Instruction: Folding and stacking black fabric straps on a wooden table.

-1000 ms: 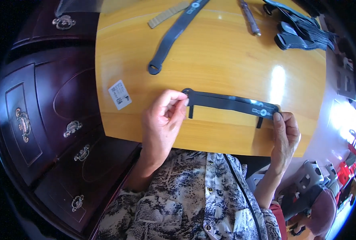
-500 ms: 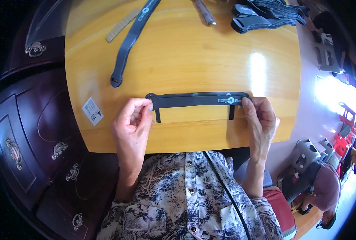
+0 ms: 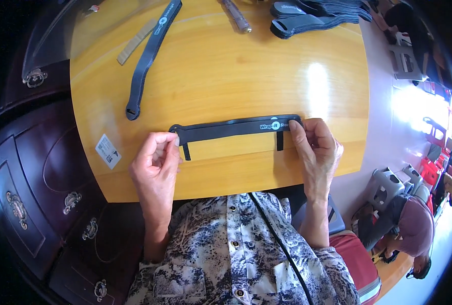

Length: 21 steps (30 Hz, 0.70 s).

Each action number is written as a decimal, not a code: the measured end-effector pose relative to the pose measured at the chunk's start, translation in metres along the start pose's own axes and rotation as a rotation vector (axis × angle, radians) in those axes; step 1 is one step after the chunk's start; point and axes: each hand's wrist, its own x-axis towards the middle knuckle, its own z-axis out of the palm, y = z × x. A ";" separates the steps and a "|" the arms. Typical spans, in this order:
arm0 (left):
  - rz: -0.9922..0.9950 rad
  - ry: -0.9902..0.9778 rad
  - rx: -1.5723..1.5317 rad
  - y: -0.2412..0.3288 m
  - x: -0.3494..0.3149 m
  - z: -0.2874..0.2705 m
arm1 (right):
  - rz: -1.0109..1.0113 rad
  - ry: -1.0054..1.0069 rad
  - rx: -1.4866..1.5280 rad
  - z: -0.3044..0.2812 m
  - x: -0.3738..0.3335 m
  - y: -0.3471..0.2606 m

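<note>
Stretched between my two hands is a black hook-and-loop strap (image 3: pixel 226 130) with a pale printed patch near its right end. Its layers lie folded lengthwise along each other, and two short black tabs (image 3: pixel 280 141) stick out below it. My left hand (image 3: pixel 157 157) pinches the left end between thumb and fingertips. At the right end, my right hand (image 3: pixel 315 147) grips with the thumb on top, the other fingers curled behind. Beyond my left hand lies another dark strap (image 3: pixel 143 71) with a slotted, rounded end, beside a narrow tan strip (image 3: pixel 135 42).
A stack of dark straps (image 3: pixel 312 20) lies at the table's far right, with a translucent tube-like object (image 3: pixel 236 16) to its left. A white label (image 3: pixel 108 151) is on the yellow wooden table (image 3: pixel 226 175). Dark drawers (image 3: pixel 33 183) stand left; a person (image 3: pixel 411 223) bends at far right.
The whole view has shifted, so the table and its things sit farther left. The strap slants slightly now, its left end a bit lower. Both hands keep their grip.
</note>
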 end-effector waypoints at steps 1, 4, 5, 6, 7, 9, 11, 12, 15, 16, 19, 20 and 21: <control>-0.001 0.001 0.005 0.000 0.000 0.000 | -0.002 0.001 -0.009 0.000 0.000 -0.001; 0.021 0.000 0.019 0.002 0.001 0.000 | 0.004 -0.006 -0.029 -0.002 0.000 -0.003; 0.021 -0.002 0.017 0.001 0.001 0.001 | 0.005 -0.004 -0.030 -0.002 0.000 -0.003; 0.017 -0.003 0.010 0.001 0.001 0.001 | -0.003 -0.003 -0.037 -0.002 0.001 -0.003; 0.013 -0.005 0.002 0.001 0.001 0.001 | -0.010 -0.002 -0.044 -0.002 0.001 -0.003; 0.011 -0.004 0.002 0.002 0.001 0.001 | -0.012 -0.002 -0.056 -0.002 0.002 0.000; 0.009 -0.005 0.001 0.003 0.001 0.001 | -0.013 0.000 -0.068 -0.002 0.002 0.000; 0.012 -0.006 0.008 0.003 0.001 0.001 | -0.012 0.006 -0.068 -0.001 0.002 0.000; 0.016 -0.008 0.018 0.002 0.002 0.001 | -0.011 0.013 -0.069 -0.001 0.002 -0.002; 0.016 -0.008 0.023 0.002 0.002 0.001 | -0.011 0.014 -0.069 -0.001 0.002 -0.003; 0.011 -0.008 0.017 0.003 0.001 0.001 | -0.012 0.015 -0.078 0.000 0.002 -0.003; 0.012 -0.008 0.016 0.003 0.001 0.002 | -0.012 0.016 -0.077 0.001 0.002 -0.002; 0.012 -0.004 0.023 0.004 0.002 0.002 | -0.017 0.026 -0.084 0.002 0.002 -0.001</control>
